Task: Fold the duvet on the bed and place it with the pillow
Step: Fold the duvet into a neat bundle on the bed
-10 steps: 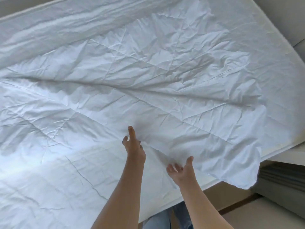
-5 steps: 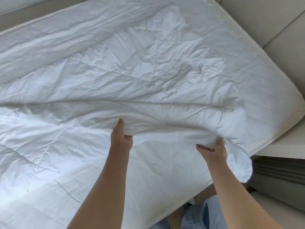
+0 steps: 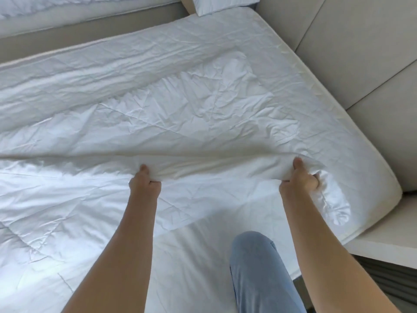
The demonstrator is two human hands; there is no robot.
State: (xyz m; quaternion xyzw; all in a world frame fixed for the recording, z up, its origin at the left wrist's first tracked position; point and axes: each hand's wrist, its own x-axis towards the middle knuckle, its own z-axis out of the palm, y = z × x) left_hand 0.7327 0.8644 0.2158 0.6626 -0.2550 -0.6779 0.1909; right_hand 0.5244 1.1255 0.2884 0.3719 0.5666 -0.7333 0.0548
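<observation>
A crumpled white duvet point(image 3: 158, 105) lies spread over the bed point(image 3: 352, 141). My left hand point(image 3: 144, 181) grips the duvet's near edge at the middle, and my right hand point(image 3: 302, 177) grips the same edge near its right corner. The edge is lifted off the mattress and stretched between both hands, folding back over the rest. A white pillow point(image 3: 223, 4) shows partly at the far top edge of the bed.
A grey padded wall point(image 3: 361, 41) runs along the bed's right side. A second bed point(image 3: 67, 10) stands at the far left. My knee in blue jeans point(image 3: 259, 267) rests on the bare sheet. A pale ledge point(image 3: 383, 242) sits at the right.
Both hands took hold of the duvet's near edge, lifted it and carried it forward over the bed. My knee came onto the mattress and the pillow came into view.
</observation>
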